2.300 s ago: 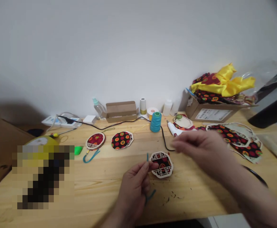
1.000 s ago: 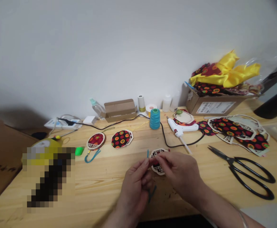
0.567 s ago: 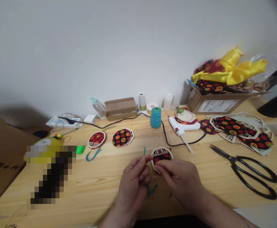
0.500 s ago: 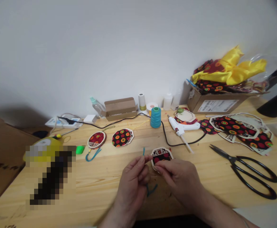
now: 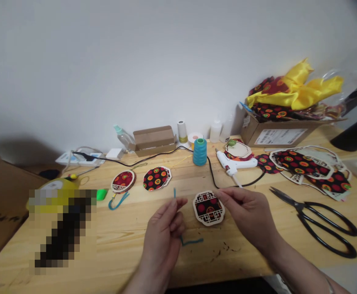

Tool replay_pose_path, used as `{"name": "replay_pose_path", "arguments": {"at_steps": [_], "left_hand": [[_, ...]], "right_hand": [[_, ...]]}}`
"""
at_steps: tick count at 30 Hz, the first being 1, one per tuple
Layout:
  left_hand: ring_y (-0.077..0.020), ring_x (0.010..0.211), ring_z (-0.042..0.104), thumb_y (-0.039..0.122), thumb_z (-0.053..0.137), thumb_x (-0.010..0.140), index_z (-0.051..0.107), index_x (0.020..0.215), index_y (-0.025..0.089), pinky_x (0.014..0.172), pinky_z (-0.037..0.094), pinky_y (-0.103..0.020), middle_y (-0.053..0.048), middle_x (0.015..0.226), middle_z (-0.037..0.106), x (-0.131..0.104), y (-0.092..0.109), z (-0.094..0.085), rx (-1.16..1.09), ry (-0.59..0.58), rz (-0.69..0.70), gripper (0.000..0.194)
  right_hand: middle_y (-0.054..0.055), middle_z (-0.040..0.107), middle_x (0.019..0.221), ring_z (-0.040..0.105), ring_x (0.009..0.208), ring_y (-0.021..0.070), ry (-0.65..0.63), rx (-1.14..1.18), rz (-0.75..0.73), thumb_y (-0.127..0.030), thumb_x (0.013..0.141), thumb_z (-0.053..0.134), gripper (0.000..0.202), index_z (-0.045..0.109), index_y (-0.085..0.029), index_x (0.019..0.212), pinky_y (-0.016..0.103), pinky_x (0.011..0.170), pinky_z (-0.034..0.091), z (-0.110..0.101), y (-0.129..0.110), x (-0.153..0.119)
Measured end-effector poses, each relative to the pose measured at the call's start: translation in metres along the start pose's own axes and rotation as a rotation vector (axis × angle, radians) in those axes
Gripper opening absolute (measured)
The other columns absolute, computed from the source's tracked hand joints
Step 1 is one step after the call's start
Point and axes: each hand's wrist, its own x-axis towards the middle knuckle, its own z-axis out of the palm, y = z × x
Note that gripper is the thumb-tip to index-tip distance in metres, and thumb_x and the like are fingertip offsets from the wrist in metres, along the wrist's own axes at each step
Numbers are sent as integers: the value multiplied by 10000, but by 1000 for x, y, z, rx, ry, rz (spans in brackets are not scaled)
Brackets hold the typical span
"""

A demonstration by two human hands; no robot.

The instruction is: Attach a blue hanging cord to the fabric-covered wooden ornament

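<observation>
Between thumb and fingers, my left hand (image 5: pixel 166 232) pinches a teal cord (image 5: pixel 192 242); one end sticks up above the thumb and the other hangs below the palm. My right hand (image 5: pixel 247 214) pinches the upper right edge of a small wooden lattice frame ornament (image 5: pixel 209 208) backed with dark red and black patterned fabric. The ornament's face is turned toward me, a little apart from my left fingers. A teal thread spool (image 5: pixel 200 152) stands behind the ornament.
Black scissors (image 5: pixel 315 220) lie on the right, a white glue gun (image 5: pixel 235 162) with its cable behind my right hand. Finished-looking round (image 5: pixel 123 181) and octagonal (image 5: pixel 157 179) ornaments lie left of centre. A cardboard box (image 5: pixel 279 134) of fabric stands back right.
My hands have moved apart. My right hand has shifted right and up, now holding the ornament by its upper right edge with its face uncovered; my left hand has moved left with the cord.
</observation>
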Motion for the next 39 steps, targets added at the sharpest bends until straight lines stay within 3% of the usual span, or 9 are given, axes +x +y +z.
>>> {"name": "replay_pose_path", "arguments": {"at_steps": [4,7,9,14,19,29,34,39], "left_hand": [[6,411,197,225,664,730,699,755,80,382,149,-155,-31,705,598,-6,-12,4,72,-100,-172,151],[-17,415,170,242,656,737,700,733,79,390,109,-171,58,487,398,-6,-17,5,50,-165,-231,168],[-30,422,157,253,640,751,703,753,81,397,103,-177,84,451,299,-5,-16,5,30,-181,-235,183],[-34,427,113,255,618,768,709,830,66,402,111,-179,93,444,279,-5,-11,3,38,-170,-231,218],[-21,433,99,256,649,739,710,822,60,396,116,-167,44,520,448,-5,-12,3,34,-136,-221,221],[-23,418,96,232,651,745,705,751,118,394,152,-151,49,495,466,-7,-11,5,-34,-145,-197,126],[-3,408,138,215,625,770,680,764,114,388,150,-150,0,692,590,-6,-11,5,-41,-161,-190,116],[-11,402,141,216,581,813,659,845,104,390,149,-152,64,528,454,-6,-12,5,-56,-187,-182,141]], "right_hand": [[18,680,647,595,575,141,44,-276,-317,-230,838,527,179,686,-195,763,237,536,408,13,5,-11],[27,633,585,548,550,148,49,-478,-643,-160,836,511,160,671,-164,824,264,533,352,25,9,-25],[30,605,557,521,536,150,33,-523,-746,-133,837,495,168,662,-146,825,274,529,326,30,10,-32],[28,585,563,490,542,144,-2,-540,-739,-109,844,455,203,646,-155,791,277,529,291,32,13,-36],[23,571,568,487,561,142,-37,-546,-717,-92,838,445,215,624,-163,740,279,538,285,31,15,-37],[22,567,571,489,548,145,-91,-580,-673,-109,843,429,233,602,-172,700,288,525,266,32,12,-38],[16,555,567,465,542,147,-96,-571,-657,-123,847,432,236,583,-178,675,294,526,246,32,14,-39],[20,570,589,476,560,151,-91,-548,-656,-126,856,432,223,606,-174,726,291,538,256,32,15,-40]]}}
